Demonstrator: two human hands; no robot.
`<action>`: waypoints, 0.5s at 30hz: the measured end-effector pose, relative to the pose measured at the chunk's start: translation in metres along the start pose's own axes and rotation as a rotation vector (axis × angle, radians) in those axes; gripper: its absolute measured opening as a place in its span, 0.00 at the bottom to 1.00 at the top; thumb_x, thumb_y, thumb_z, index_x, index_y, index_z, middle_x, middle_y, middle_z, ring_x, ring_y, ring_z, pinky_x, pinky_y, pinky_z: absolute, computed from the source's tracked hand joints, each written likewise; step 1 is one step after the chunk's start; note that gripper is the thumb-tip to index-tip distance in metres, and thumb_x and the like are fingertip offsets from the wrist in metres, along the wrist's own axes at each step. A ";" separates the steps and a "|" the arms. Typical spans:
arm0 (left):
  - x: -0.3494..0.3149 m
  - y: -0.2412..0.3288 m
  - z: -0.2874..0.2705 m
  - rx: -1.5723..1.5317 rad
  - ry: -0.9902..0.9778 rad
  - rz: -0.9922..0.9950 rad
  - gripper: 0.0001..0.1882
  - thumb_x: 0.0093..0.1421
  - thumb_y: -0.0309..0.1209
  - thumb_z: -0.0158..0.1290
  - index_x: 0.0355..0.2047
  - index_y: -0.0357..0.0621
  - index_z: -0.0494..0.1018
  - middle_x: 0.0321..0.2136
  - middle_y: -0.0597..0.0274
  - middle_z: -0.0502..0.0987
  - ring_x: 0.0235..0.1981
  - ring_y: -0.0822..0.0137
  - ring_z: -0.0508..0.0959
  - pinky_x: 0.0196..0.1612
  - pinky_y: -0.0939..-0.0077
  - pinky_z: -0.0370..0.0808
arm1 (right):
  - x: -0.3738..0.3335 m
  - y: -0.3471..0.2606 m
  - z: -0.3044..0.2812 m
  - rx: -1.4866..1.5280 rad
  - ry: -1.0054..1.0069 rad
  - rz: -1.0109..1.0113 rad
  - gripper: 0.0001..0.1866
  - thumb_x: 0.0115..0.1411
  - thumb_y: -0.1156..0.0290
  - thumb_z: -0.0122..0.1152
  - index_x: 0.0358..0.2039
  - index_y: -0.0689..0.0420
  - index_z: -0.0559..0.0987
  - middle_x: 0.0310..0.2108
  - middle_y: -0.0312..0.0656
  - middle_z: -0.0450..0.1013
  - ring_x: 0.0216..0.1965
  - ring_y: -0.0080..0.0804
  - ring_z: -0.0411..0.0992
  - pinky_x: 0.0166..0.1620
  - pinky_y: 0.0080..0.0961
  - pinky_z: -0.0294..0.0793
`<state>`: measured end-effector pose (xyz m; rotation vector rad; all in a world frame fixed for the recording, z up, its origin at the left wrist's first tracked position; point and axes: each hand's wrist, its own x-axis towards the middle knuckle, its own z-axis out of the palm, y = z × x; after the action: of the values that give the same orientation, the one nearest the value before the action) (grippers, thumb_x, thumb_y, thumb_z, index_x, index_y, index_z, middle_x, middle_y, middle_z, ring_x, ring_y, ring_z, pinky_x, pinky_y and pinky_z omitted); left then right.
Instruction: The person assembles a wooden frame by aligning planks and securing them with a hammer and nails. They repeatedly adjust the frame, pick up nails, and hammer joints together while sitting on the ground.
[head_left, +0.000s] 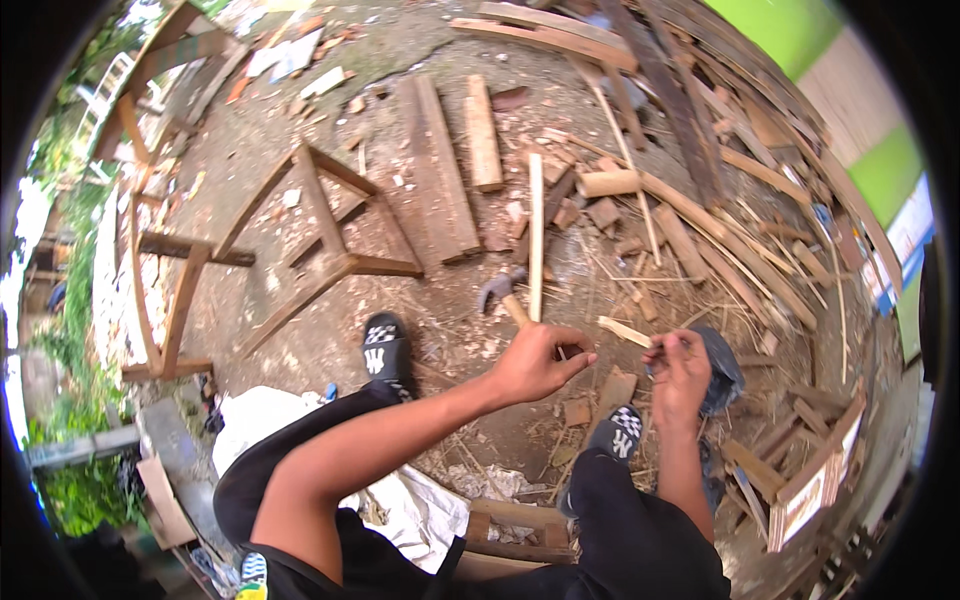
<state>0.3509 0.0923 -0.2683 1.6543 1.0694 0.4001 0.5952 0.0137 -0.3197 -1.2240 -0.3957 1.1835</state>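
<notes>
- Hammer w/ dark metal head and light wooden handle [515, 308]: just beyond the L hand [535, 368], which hides the handle's lower end; can't tell from my end if they touch.
- L grip: fingers curled, part closed; can't tell if it has hold of anything.
- R hand [680, 368]: fingertips drawn nearly together, beside a pale split-wood sliver [622, 330]; can't tell if that's pinched or lying behind. Hands well apart.
- Step, my read: fine two-handed fingerwork, prob. no hammering right now.
- Next move, I'd say, calls for a surer close of the grip & care near the handle.
- Around: long, straight, pale wooden strip [536, 240] beside hammer; dark grey rounded object [724, 372] behind R hand; angular brown wooden frame [385, 267] farther off, upper L, on the littered dirt floor [450, 305].
</notes>
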 end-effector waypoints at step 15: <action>-0.063 -0.025 -0.139 0.396 0.061 -0.056 0.11 0.68 0.32 0.60 0.45 0.39 0.84 0.37 0.45 0.86 0.35 0.49 0.87 0.41 0.59 0.82 | 0.015 0.013 0.002 -0.393 -0.014 -0.098 0.11 0.69 0.82 0.63 0.49 0.65 0.74 0.39 0.47 0.78 0.36 0.31 0.83 0.36 0.26 0.87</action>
<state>0.2067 0.1251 -0.2235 1.9628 1.2988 0.2103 0.5931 0.0256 -0.3352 -1.5144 -0.7159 1.0599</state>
